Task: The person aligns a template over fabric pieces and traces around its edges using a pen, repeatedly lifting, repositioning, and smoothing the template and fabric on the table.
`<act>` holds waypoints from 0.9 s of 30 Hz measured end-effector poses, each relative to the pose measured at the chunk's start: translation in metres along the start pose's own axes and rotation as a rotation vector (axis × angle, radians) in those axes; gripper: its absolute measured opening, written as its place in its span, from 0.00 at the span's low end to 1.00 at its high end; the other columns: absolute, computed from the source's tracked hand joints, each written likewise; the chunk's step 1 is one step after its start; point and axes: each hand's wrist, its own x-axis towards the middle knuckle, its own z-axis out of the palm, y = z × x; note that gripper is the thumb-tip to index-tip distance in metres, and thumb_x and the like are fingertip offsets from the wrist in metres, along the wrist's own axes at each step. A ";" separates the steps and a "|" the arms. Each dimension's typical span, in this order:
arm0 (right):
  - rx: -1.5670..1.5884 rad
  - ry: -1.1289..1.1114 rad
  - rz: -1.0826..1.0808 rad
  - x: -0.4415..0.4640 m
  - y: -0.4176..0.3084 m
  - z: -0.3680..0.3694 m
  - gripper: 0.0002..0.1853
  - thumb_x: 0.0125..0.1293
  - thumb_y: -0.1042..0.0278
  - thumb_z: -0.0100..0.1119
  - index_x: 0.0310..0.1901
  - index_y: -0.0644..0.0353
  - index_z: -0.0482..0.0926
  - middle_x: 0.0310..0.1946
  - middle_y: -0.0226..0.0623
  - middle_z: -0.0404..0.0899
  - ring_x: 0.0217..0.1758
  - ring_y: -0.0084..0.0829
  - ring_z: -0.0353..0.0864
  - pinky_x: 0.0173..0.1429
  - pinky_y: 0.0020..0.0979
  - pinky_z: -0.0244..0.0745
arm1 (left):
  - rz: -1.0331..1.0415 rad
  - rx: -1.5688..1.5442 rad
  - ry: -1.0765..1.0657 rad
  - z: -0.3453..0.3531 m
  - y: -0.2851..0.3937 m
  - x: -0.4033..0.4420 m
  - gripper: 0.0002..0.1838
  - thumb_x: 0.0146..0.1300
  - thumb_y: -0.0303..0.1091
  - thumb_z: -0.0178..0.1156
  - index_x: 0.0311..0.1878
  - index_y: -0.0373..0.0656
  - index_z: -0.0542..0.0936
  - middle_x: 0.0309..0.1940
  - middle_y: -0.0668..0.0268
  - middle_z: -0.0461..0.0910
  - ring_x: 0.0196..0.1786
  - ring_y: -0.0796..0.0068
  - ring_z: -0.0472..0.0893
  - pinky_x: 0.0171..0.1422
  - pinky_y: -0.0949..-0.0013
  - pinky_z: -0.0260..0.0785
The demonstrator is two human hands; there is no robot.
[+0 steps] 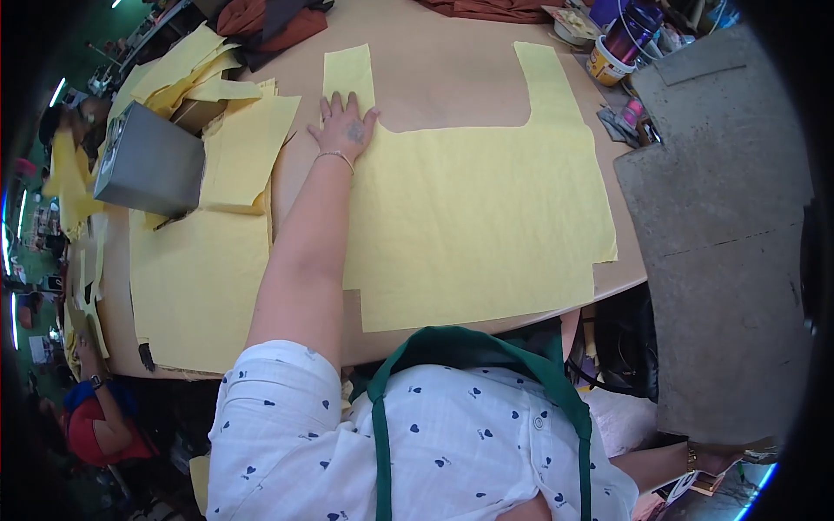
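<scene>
Two hands show, and both belong to the person. The left hand [346, 128] lies palm down at 11 o'clock, open, with its fingers spread and pointing roughly to 12. It grips nothing; it presses flat on the upper left strip of a yellow fabric panel [478, 208], with the little finger reaching past the strip's outer edge and the thumb at its inner edge. A thin bracelet [334, 156] circles the wrist.

The panel is spread out across the middle of the table [443, 78], two strips reaching toward 12 with a wide cutout between them, and its lower edge near the green apron [482, 343].

The right hand [728, 455] is at 4 o'clock, low at the dark rim of the view, beyond a gold-coloured band [692, 457]; whether it is open or closed, or holds something, I cannot tell.

At 10 o'clock a gray metal block [152, 161] rests on stacked yellow pieces [204, 269]. A white and yellow bucket [608, 62] stands at 1 to 2 o'clock, with a dark bottle [634, 30] in it. A gray surface [725, 234] lies at 3. At 8, well apart, is another person in red [95, 430].
</scene>
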 end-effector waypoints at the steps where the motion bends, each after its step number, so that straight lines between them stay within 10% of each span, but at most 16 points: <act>1: 0.003 -0.015 0.017 0.001 0.003 0.002 0.21 0.54 0.66 0.49 0.50 0.65 0.68 0.50 0.44 0.69 0.53 0.40 0.68 0.60 0.42 0.60 | 0.086 -0.090 0.066 -0.002 0.002 -0.005 0.34 0.59 0.60 0.41 0.64 0.50 0.58 0.66 0.61 0.50 0.69 0.61 0.46 0.64 0.38 0.40; 3: 0.007 -0.043 0.052 0.001 0.010 0.006 0.21 0.54 0.66 0.49 0.50 0.65 0.68 0.50 0.44 0.69 0.53 0.40 0.68 0.59 0.42 0.61 | 0.263 -0.258 0.202 -0.013 0.008 -0.020 0.35 0.59 0.61 0.41 0.63 0.48 0.59 0.64 0.58 0.55 0.68 0.59 0.49 0.64 0.39 0.40; 11: 0.077 -0.543 0.443 0.007 0.116 0.081 0.21 0.53 0.67 0.48 0.49 0.65 0.68 0.49 0.43 0.70 0.53 0.40 0.69 0.59 0.41 0.61 | 0.310 -2.137 -0.634 -0.085 0.028 -0.133 0.32 0.60 0.55 0.50 0.56 0.35 0.66 0.54 0.61 0.68 0.56 0.69 0.67 0.60 0.68 0.58; 16: -0.114 -0.848 0.428 -0.091 0.164 0.226 0.25 0.53 0.79 0.52 0.55 0.71 0.63 0.46 0.37 0.71 0.47 0.28 0.72 0.54 0.26 0.63 | -0.032 -1.583 -0.438 -0.079 -0.033 -0.187 0.25 0.57 0.37 0.59 0.54 0.32 0.66 0.44 0.61 0.75 0.45 0.77 0.73 0.50 0.73 0.66; 27: -0.422 -1.185 0.725 -0.142 0.259 0.302 0.26 0.52 0.74 0.58 0.54 0.67 0.66 0.44 0.35 0.74 0.43 0.24 0.73 0.51 0.23 0.66 | -0.142 -1.589 -0.112 -0.045 -0.052 -0.216 0.16 0.58 0.28 0.56 0.49 0.36 0.69 0.41 0.63 0.75 0.42 0.79 0.74 0.48 0.74 0.67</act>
